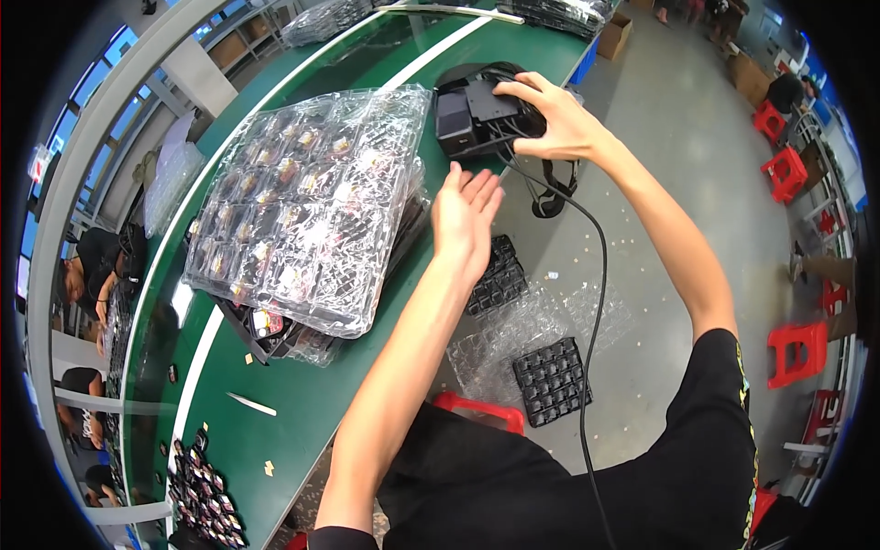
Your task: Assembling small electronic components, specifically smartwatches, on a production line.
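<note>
My right hand (557,117) reaches over the green table's far right edge, its thumb and fingers spread around a black boxy device (472,115) with a cable and a strap. The black cable (600,266) runs from it down past my body. Just below the device my left hand (466,215) is held palm up, fingers stretched out, with nothing in it. To its left lies a stack of clear plastic blister trays (302,197) with small parts in their pockets. Black trays (261,325) show under the stack.
On the green table (312,403) lie white tweezers (251,403) and a cluster of small black parts (203,495). Black trays (553,380) and clear plastic sheets (509,335) are on the floor beside a red stool (481,410). More red stools (796,356) stand right; people sit left.
</note>
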A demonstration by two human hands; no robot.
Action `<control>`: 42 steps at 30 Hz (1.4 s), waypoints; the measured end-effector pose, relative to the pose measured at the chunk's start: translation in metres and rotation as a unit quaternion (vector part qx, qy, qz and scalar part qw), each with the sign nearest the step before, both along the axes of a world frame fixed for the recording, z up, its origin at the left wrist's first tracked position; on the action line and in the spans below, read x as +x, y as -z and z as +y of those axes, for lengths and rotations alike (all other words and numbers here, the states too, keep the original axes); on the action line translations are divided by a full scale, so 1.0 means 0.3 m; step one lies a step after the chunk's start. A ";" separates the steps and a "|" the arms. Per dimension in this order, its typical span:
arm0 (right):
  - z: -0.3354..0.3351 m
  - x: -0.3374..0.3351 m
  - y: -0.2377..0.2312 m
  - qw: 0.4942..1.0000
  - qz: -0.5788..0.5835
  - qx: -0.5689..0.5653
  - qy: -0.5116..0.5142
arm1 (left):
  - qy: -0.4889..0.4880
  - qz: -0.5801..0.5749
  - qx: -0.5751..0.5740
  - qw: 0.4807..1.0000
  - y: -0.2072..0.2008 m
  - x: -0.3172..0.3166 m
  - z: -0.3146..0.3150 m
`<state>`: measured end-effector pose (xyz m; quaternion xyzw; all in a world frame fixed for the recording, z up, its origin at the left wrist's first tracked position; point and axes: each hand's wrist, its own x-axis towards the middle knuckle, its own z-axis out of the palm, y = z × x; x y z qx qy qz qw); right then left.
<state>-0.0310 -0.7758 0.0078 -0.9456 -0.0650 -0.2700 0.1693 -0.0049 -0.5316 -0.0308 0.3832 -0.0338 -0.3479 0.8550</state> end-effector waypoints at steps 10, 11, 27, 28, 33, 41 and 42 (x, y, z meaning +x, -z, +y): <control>0.006 -0.039 -0.003 0.995 0.005 0.061 -0.082 | -0.068 0.015 -0.076 0.995 0.065 0.097 -0.181; 0.011 -0.038 0.004 0.985 0.022 0.154 -0.076 | -0.073 0.016 -0.080 0.994 0.059 0.111 -0.185; -0.075 0.122 -0.115 0.878 0.183 0.417 0.149 | -0.125 0.044 -0.019 0.991 0.006 0.101 -0.159; -0.088 0.129 -0.115 0.877 0.175 0.418 0.158 | -0.131 0.054 -0.009 0.990 0.004 0.104 -0.169; -0.161 0.168 -0.114 0.890 0.137 0.408 0.151 | -0.132 0.038 0.010 0.990 0.014 0.078 -0.177; -0.197 0.176 -0.099 0.932 0.051 0.312 0.179 | -0.162 -0.005 0.040 0.986 -0.073 -0.006 -0.171; -0.219 0.163 -0.118 0.930 0.066 0.311 0.186 | -0.162 -0.030 0.027 0.986 -0.085 -0.012 -0.170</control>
